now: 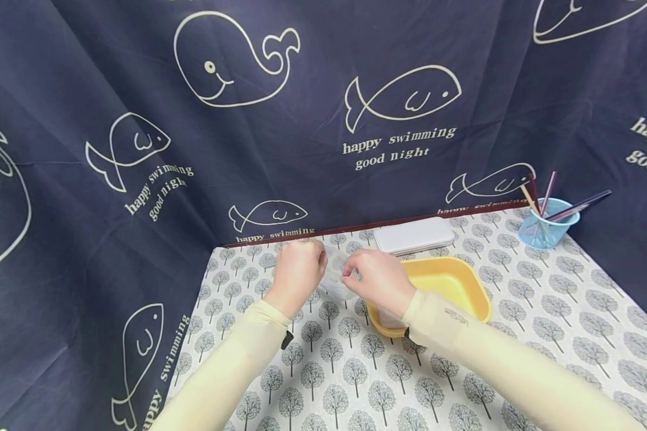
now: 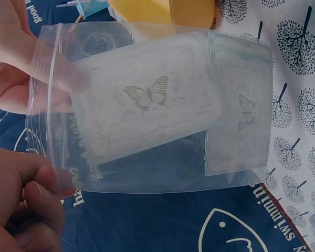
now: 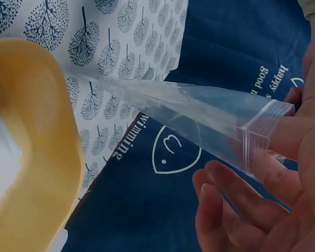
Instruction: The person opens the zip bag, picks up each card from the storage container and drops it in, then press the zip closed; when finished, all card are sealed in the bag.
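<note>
Both hands are at the open end of a clear zip bag (image 2: 152,176) held up over the table. Two whitish packets (image 2: 163,118) with butterfly prints lie inside it, one tilted, the other against the far end. My left hand (image 1: 298,275) pinches one side of the zip edge; in the left wrist view its other fingers (image 2: 39,210) are curled below. My right hand (image 1: 380,278) grips the opposite side of the mouth, a fingertip showing through the film. In the right wrist view the bag's mouth is parted and its body tapers toward the table.
A yellow basin (image 1: 466,290) with something white inside stands under my right forearm. Behind it lies a white case (image 1: 415,234). A blue mesh cup (image 1: 544,236) with several pens stands at the back right. A patterned navy curtain (image 1: 323,179) borders the table.
</note>
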Demonstrator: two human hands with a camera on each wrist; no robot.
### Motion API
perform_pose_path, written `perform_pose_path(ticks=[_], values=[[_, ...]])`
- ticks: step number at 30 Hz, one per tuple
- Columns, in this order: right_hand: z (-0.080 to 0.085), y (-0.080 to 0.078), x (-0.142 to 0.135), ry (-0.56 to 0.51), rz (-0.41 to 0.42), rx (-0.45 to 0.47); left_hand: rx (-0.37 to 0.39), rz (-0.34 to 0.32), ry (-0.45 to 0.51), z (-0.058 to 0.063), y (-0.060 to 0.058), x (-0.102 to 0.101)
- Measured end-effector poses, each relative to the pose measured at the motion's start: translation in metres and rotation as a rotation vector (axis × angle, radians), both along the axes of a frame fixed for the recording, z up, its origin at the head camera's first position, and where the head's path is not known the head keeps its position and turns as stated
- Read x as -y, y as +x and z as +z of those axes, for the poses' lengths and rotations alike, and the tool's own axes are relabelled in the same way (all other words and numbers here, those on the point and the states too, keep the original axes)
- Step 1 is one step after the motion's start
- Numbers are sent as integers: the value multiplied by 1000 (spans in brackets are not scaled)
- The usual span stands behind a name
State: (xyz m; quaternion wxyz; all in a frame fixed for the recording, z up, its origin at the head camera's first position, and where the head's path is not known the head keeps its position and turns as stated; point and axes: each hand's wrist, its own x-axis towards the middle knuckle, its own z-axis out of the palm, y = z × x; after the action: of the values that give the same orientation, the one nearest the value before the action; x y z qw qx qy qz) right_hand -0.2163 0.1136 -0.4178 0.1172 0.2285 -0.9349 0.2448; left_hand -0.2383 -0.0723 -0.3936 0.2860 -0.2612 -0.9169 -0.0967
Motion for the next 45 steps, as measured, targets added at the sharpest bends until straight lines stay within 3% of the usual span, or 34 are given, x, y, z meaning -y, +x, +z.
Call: perform_pose_path(ticks=[9,16,20,25,38,45], values=[[1,-3,2,18,4,2,-6,7,1,-1,-1,0],[12,0,-2,-71,24,-19,3,-1,15,0,-1,2],[20,-2,-13,-105,-8,-52,3,-11,29,-2,-3,3],[23,-11,-30,-109,-62,-21,12,-6,36,-2,-4,5],[-20,-40,-62,-20,-83,125,-2,-16,45,-3,-5,7],[-46,-50,-74,131,-66,178,4,-18,48,-2,-4,9]])
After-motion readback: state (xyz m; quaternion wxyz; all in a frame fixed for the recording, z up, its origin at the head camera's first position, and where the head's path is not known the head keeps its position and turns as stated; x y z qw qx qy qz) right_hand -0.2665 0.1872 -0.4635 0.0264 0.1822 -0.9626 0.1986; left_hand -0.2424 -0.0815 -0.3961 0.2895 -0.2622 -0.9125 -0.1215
